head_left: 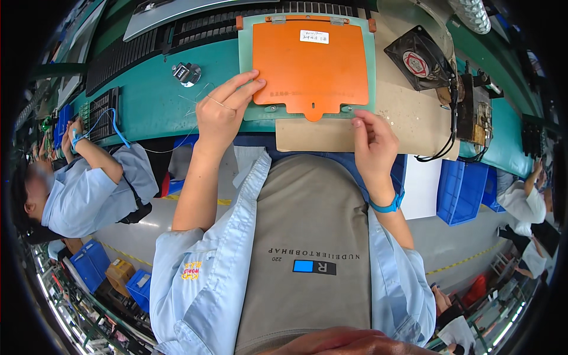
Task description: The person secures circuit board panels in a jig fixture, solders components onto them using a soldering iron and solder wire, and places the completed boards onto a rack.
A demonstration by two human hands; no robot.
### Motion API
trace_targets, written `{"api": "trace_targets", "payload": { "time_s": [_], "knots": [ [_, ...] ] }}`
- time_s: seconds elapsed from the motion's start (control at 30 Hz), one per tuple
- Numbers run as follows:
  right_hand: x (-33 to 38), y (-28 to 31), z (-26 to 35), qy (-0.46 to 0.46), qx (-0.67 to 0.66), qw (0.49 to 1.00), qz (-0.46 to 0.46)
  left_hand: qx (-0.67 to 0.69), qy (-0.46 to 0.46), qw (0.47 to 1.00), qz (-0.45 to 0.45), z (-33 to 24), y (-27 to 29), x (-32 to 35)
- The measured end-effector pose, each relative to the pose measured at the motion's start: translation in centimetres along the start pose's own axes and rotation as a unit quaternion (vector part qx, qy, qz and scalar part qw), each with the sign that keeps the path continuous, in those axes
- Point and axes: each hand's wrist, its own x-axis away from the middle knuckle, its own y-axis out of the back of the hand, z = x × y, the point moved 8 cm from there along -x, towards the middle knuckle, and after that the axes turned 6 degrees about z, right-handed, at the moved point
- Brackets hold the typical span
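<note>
Observed an orange board (310, 65) lying on a pale green frame (246, 52), with clips along the far edge and a small rounded tab at the near edge. Noted a white label (314, 38) on the far part of the board. Found the left hand (219, 115) at the left edge of the board, with index and middle fingertips laid over that edge, close together and slightly bent. Cannot tell the thumb's position or any grip on the board. Found the right hand (377, 142) just off the near right corner of the board, at the near edge of the frame, with fingers curled and only a narrow gap between thumb and index tip. Cannot confirm anything held there. Recorded a blue wristband (389, 204) on the right wrist. Located brown cardboard (408, 133) reaching out to the right of the board, and a black fan (417, 62) upon it. Located a small metal gadget (187, 74) left of the board, on the green bench (151, 74). Noted a blue bin (461, 189) to the near right of the board, well apart, and a co-worker's hand (72, 131) far to its left.
</note>
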Motion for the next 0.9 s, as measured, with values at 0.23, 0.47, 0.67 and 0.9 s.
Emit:
{"api": "trace_targets", "payload": {
  "time_s": [0.23, 0.47, 0.67, 0.9],
  "knots": [
    [-0.7, 0.1, 0.3, 0.008, -0.075, 0.997, -0.01, -0.037, -0.055, 0.996, 0.053, 0.0, 0.4, -0.4],
    [-0.7, 0.2, 1.2, 0.131, 0.077, 0.986, -0.065, 0.022, -0.044, 0.99, 0.13, 0.6, -0.9, -1.1],
    [-1.4, -1.0, 1.0, 0.121, 0.058, 0.99, -0.042, -0.018, 0.0, 0.977, 0.212, 0.8, -0.2, -1.7],
    [-1.1, -1.3, 0.7, 0.106, 0.219, 0.968, -0.066, 0.032, -0.038, 0.964, 0.262, -2.0, -1.7, -3.9]
  ]
}}
